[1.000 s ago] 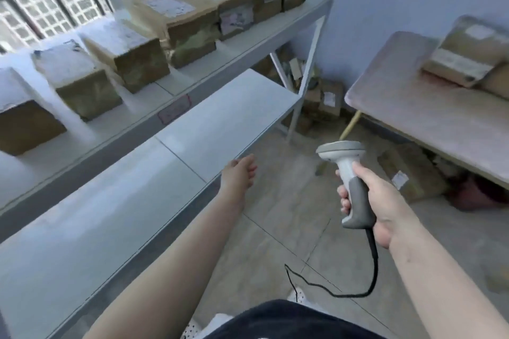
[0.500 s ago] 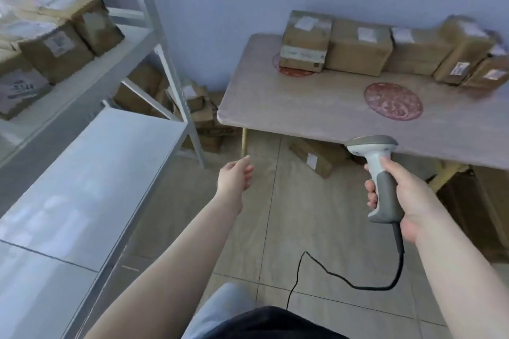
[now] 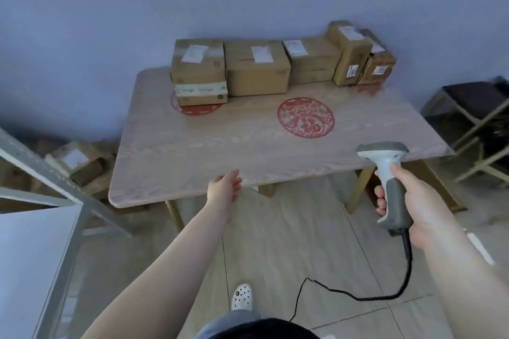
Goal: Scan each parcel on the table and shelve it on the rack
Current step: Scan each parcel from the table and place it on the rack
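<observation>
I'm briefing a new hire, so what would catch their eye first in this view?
Probably the row of cardboard parcels along the far edge of the table, then the round red paper-cut emblem mid-table. Nearer, the right hand holds a corded barcode scanner; the left hand is empty.

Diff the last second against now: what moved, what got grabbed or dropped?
The view swung right, from the rack to square on the table and its row of parcels. The left hand now reaches toward the table's near edge, open and empty. Nothing grabbed or dropped. Unchanged: the right hand grips the scanner; the parcels sit untouched.
</observation>
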`<state>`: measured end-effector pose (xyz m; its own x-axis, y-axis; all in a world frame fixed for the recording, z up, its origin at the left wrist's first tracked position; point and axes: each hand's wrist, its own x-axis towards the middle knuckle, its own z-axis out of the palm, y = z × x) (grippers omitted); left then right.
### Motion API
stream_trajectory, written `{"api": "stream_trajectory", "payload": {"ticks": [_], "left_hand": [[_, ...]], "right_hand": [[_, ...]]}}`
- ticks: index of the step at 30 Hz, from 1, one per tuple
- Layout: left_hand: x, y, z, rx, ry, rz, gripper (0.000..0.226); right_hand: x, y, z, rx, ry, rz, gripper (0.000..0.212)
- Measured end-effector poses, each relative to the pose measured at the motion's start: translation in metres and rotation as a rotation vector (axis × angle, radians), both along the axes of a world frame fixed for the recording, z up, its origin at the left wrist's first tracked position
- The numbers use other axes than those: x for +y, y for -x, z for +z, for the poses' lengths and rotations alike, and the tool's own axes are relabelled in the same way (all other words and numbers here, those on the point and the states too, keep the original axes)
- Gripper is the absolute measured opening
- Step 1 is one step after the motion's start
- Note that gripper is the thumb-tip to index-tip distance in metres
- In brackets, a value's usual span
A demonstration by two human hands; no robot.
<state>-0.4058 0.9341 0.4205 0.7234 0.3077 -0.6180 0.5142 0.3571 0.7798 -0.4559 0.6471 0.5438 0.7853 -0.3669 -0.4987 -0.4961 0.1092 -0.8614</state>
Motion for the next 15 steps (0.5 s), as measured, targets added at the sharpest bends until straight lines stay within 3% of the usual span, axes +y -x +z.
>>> {"api": "stream_trajectory", "payload": {"ticks": [8, 15], "left_hand": [[-0.075, -0.103, 0.0, 0.03, 0.064, -0.18, 0.011], [-0.15, -0.173, -0.001, 0.042, 0.078, -0.215, 0.013]], "right_hand": [[-0.063, -0.064, -0.003, 0.007, -0.01, -0.174, 0.04], [-0.121, -0.134, -0.006, -0.006, -0.053, -0.213, 0.033]]}}
